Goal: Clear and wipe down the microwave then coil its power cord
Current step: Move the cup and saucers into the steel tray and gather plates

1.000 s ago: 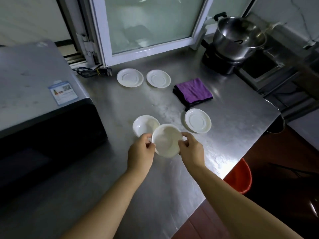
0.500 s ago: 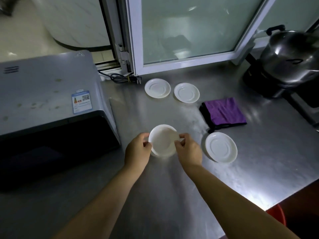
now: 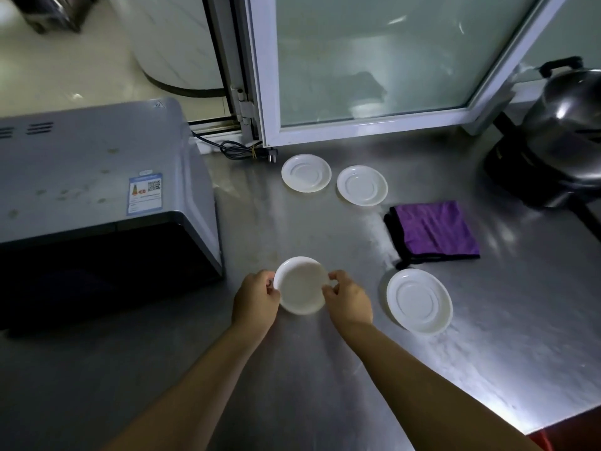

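A grey microwave (image 3: 91, 177) with a dark door stands at the left of the steel counter (image 3: 292, 369). Its black power cord (image 3: 239, 150) lies bunched behind it by the window frame. A small white bowl (image 3: 300, 284) sits low on the counter, gripped at its rim by my left hand (image 3: 257, 296) and my right hand (image 3: 346, 299). It seems stacked on another bowl, but I cannot tell. A folded purple cloth (image 3: 435, 229) lies to the right.
Two white saucers (image 3: 306, 173) (image 3: 362, 185) lie near the window and a third saucer (image 3: 419, 301) sits right of my hands. A steel pot (image 3: 572, 125) on a black cooker stands at the far right. The counter's edge runs at the lower right.
Both hands carried the white bowl left over the other bowl and lowered it there. The view tilted up and left, bringing more of the microwave in.
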A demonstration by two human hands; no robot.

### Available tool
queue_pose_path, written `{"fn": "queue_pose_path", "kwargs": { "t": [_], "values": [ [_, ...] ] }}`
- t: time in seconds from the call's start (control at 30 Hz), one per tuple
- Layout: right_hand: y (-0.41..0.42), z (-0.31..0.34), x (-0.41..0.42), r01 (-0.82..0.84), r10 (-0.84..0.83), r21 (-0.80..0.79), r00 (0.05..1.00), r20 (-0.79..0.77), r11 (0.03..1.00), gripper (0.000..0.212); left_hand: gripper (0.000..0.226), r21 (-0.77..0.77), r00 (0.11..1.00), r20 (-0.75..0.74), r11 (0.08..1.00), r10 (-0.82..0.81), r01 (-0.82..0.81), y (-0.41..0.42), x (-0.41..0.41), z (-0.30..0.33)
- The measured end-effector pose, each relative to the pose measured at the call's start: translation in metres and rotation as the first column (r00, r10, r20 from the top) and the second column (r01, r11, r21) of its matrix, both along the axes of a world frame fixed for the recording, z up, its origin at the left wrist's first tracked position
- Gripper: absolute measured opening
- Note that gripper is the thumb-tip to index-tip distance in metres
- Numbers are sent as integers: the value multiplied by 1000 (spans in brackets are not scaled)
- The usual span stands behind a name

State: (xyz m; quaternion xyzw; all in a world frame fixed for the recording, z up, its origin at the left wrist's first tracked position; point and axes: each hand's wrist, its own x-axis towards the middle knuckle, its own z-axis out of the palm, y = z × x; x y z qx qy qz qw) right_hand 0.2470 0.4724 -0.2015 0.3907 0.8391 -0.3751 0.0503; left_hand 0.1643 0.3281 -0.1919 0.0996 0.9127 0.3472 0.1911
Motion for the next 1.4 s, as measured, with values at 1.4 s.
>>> {"fn": "queue_pose_path", "kwargs": {
  "t": [1.4],
  "values": [
    [-574, 46, -163, -567, 523, -28, 778, -348, 823, 11, 12, 262, 491, -176, 522, 853, -812, -697, -123, 61]
  ]
}}
